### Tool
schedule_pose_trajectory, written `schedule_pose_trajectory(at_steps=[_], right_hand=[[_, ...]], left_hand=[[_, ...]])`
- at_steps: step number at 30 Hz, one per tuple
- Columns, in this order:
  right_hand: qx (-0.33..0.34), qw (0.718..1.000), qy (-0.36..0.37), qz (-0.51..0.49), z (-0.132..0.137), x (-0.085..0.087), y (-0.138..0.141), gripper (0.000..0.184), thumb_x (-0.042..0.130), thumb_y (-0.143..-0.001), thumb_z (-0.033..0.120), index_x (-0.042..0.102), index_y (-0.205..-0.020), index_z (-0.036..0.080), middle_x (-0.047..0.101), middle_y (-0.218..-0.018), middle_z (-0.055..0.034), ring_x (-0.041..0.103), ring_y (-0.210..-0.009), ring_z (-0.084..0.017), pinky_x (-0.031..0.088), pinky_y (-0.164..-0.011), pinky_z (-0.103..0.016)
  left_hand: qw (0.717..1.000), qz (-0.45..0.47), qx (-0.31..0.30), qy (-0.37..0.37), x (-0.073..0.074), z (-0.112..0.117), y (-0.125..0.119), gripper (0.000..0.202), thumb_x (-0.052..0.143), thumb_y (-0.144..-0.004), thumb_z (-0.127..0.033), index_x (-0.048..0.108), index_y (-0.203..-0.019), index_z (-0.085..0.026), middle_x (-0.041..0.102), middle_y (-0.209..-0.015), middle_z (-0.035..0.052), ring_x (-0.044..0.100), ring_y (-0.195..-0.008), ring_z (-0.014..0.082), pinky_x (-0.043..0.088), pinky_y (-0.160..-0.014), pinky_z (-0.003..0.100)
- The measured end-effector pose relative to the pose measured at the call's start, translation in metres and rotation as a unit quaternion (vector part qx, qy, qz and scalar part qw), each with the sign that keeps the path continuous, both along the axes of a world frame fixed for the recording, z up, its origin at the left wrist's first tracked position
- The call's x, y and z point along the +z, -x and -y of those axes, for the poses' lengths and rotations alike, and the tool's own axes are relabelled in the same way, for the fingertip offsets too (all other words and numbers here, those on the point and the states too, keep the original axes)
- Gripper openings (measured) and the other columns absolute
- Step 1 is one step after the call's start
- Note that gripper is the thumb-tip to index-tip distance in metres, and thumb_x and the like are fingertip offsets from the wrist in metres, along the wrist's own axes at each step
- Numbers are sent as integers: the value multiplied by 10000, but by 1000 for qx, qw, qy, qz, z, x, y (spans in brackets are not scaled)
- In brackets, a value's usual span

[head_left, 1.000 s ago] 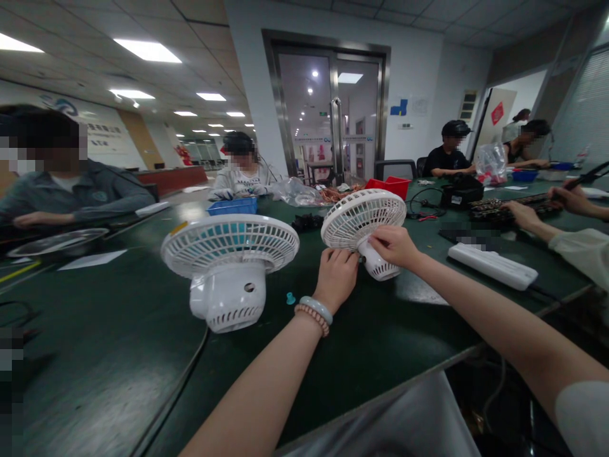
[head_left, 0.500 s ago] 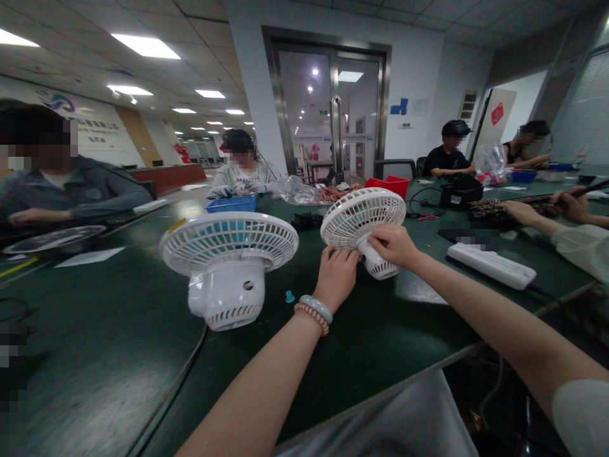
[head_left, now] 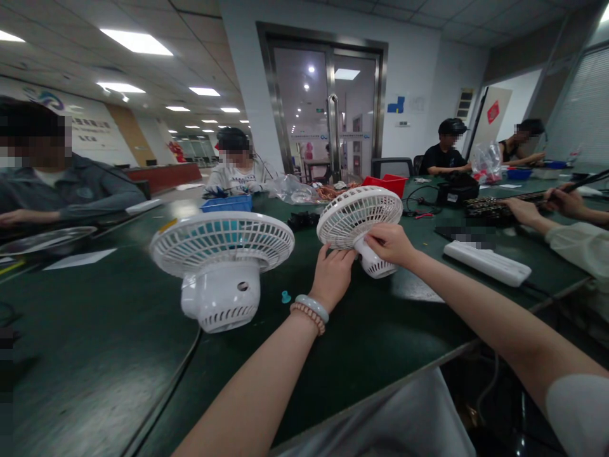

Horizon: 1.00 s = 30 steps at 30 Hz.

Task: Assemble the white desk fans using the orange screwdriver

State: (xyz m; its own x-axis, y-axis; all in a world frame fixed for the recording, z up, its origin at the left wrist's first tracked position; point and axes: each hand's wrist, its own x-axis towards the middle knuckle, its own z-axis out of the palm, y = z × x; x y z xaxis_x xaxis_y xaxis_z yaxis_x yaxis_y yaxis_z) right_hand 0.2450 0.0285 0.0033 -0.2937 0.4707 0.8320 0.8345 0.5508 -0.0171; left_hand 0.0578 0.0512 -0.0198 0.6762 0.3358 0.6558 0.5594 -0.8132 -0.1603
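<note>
A white fan (head_left: 359, 212) with a round slotted grille lies tilted in front of me, its grille facing up and away. My right hand (head_left: 394, 244) is closed round the narrow part between the grille and the motor housing. Against the grille's lower edge and the same narrow part, my left hand (head_left: 333, 273) has its fingers curled; the fingertips are partly hidden. To the left stands a larger white fan (head_left: 223, 285), grille up, with a dark cable (head_left: 176, 374) running from its base. Between that fan and my left wrist lies a small turquoise plastic piece (head_left: 286, 296).
A white power strip (head_left: 488, 261) lies to the right. Behind the fans are a blue tray (head_left: 226, 204), a red bin (head_left: 387, 185), clear plastic bags (head_left: 292, 190) and a black box (head_left: 457, 192). Several other people sit round the green table (head_left: 95, 330).
The view has shifted slightly, so everything sits a little further left. Both hands keep their hold on the smaller fan, with hardly any movement.
</note>
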Motion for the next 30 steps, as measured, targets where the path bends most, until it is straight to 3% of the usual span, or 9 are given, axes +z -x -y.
schedule_pose_trajectory(at_steps=[9, 19, 30], right_hand=[[1, 1000, 1, 1, 1, 1, 0, 269, 439, -821, 237, 502, -566, 179, 475, -554, -8, 426, -548, -116, 322, -554, -244], [2, 1000, -4, 1, 0, 0, 0, 272, 443, -817, 225, 489, -554, 176, 451, -536, 4, 410, -530, -106, 308, -544, -237], [7, 1000, -2, -6, 2, 1, 1, 268, 448, -814, 234, 487, -554, 180, 456, -539, -1, 417, -530, -115, 310, -542, -246]], left_hand=[[999, 36, 7, 15, 0, 0, 0, 305, 366, -845, -126, 551, -1073, -209, 619, -1101, 47, 547, -1027, 143, 298, -1002, 393], [996, 57, -36, 59, -1, -1, -1, 293, 313, -871, -135, 493, -1097, -185, 565, -1205, 37, 528, -1049, 120, 293, -1013, 344], [997, 54, -25, 55, 0, -1, -1, 271, 325, -866, -142, 497, -1074, -165, 601, -1095, 64, 536, -1015, 135, 357, -945, 338]])
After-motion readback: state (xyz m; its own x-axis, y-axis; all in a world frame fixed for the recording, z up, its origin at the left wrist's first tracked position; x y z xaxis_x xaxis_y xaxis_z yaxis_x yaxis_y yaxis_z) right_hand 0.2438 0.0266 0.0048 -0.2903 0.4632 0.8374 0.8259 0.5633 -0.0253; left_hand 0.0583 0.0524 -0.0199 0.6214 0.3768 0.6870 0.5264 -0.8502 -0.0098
